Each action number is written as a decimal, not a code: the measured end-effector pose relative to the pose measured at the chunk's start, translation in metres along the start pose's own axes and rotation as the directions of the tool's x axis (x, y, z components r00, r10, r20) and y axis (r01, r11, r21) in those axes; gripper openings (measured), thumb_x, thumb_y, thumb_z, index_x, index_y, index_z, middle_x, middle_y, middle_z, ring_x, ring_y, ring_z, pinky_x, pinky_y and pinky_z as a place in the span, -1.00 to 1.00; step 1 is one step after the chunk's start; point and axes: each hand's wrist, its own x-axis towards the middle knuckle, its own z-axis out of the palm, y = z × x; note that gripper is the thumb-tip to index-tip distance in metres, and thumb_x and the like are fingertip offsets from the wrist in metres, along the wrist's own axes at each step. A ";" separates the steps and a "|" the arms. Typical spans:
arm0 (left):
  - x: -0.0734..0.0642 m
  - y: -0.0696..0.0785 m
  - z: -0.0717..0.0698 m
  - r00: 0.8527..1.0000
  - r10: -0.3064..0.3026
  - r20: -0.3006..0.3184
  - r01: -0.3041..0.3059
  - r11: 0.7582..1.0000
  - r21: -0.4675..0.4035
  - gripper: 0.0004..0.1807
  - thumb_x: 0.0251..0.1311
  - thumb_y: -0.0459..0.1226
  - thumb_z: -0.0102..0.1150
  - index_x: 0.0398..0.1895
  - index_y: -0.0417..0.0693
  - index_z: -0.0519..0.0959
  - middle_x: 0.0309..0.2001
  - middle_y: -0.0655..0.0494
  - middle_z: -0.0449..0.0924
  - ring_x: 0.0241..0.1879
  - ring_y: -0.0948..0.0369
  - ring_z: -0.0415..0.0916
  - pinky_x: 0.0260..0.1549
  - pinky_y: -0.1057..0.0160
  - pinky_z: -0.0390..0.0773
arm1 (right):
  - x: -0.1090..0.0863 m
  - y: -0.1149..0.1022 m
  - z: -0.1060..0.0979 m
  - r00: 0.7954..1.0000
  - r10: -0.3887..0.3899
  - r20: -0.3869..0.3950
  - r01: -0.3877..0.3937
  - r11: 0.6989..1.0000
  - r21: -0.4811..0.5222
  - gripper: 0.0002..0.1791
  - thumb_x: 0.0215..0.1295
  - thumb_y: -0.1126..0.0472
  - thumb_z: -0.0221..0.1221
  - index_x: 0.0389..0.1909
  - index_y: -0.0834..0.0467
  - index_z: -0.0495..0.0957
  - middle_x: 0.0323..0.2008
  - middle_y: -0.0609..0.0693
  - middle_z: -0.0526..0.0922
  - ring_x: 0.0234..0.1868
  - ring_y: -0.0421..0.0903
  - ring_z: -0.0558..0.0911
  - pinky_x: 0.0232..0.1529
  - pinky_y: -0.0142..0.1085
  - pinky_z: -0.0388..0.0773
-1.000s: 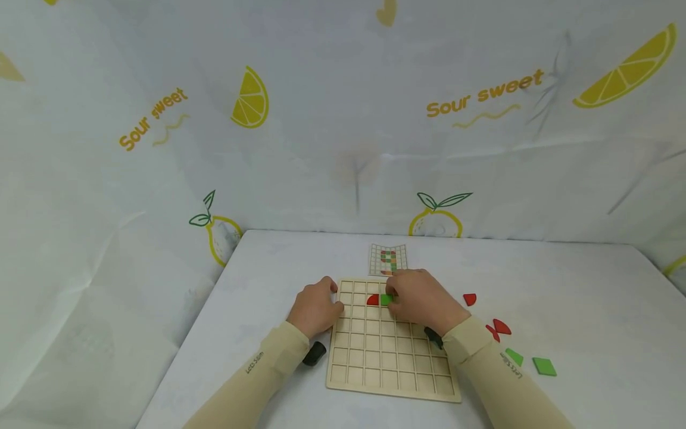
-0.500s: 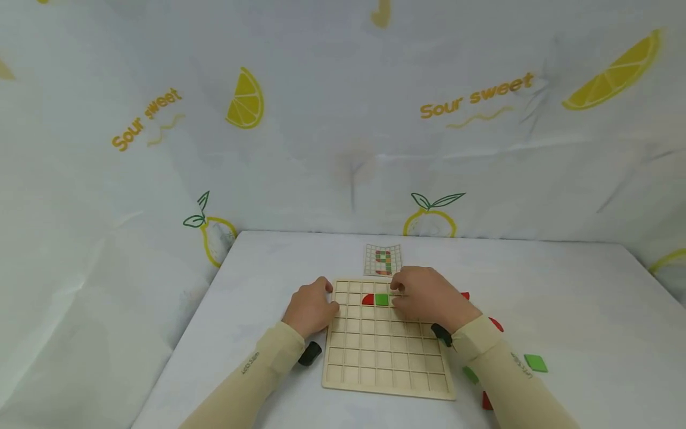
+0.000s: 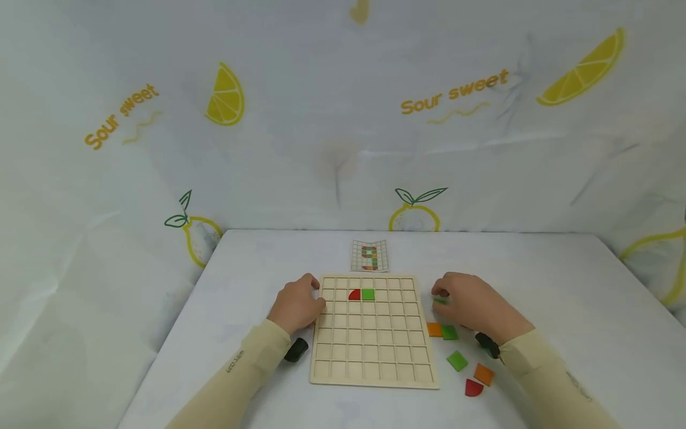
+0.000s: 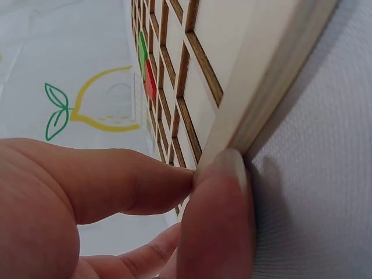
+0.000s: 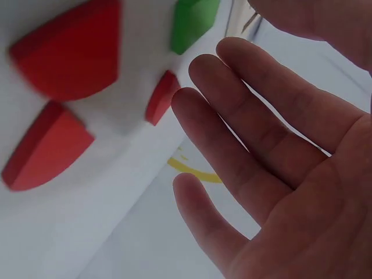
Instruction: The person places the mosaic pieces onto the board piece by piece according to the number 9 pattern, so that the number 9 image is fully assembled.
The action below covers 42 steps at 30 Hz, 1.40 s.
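A wooden grid board [image 3: 377, 333] lies flat, with a red quarter-round tile [image 3: 355, 294] and a green square tile [image 3: 368, 294] side by side in its second row. My left hand [image 3: 296, 305] grips the board's left edge; in the left wrist view, thumb and finger pinch the rim [image 4: 247, 125]. Off the board's right side, my right hand [image 3: 478, 301] hovers over the loose tiles, a green tile [image 3: 440, 301] showing between thumb and fingers. The right wrist view shows its fingers [image 5: 244, 122] loosely extended, pinching nothing, beside a green tile [image 5: 195, 23] and several red ones [image 5: 72, 52].
Behind the board lies a pattern card [image 3: 369, 256]. Right of the board are an orange square [image 3: 435, 329], green squares [image 3: 457, 361], another orange square [image 3: 484, 375] and a red quarter-round tile [image 3: 474, 388]. A lemon-print cloth [image 3: 321, 119] hangs behind the table.
My right hand has left the upper part of the board and moved right, over the loose tiles, uncovering the board. The left hand stays on the left edge. The head view has shifted slightly.
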 end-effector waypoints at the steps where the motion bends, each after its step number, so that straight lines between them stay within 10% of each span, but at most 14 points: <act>1: 0.000 -0.001 0.000 1.000 -0.002 0.002 0.002 1.000 -0.002 -0.58 0.37 -0.27 0.20 0.25 -0.18 0.54 -0.61 0.07 0.61 -0.64 0.20 0.56 -0.51 0.27 0.45 | -0.001 0.002 0.001 1.000 0.003 0.002 -0.003 1.000 -0.001 -0.73 0.32 0.12 0.41 -0.04 0.15 0.77 -0.14 -0.08 0.74 -0.13 -0.09 0.67 0.03 -0.01 0.68; 28: 0.000 -0.002 -0.001 1.000 0.005 0.015 -0.005 1.000 -0.024 -0.60 0.39 -0.29 0.19 0.26 -0.19 0.54 -0.63 0.07 0.61 -0.66 0.20 0.57 -0.52 0.28 0.47 | 0.006 0.000 0.007 0.998 -0.036 -0.045 0.032 0.996 -0.084 -0.82 0.23 0.16 0.48 -0.19 0.12 0.80 -0.24 -0.09 0.72 -0.22 -0.11 0.62 -0.04 -0.04 0.68; 42: 0.003 -0.004 -0.001 1.000 -0.007 0.019 0.007 1.000 -0.028 -0.58 0.40 -0.28 0.21 0.28 -0.18 0.54 -0.63 0.07 0.61 -0.66 0.21 0.57 -0.53 0.28 0.47 | 0.041 -0.048 0.003 0.992 -0.120 -0.042 0.116 0.990 -0.077 -0.80 0.27 0.11 0.51 -0.19 0.13 0.81 -0.26 -0.09 0.74 -0.19 -0.11 0.67 -0.01 -0.07 0.71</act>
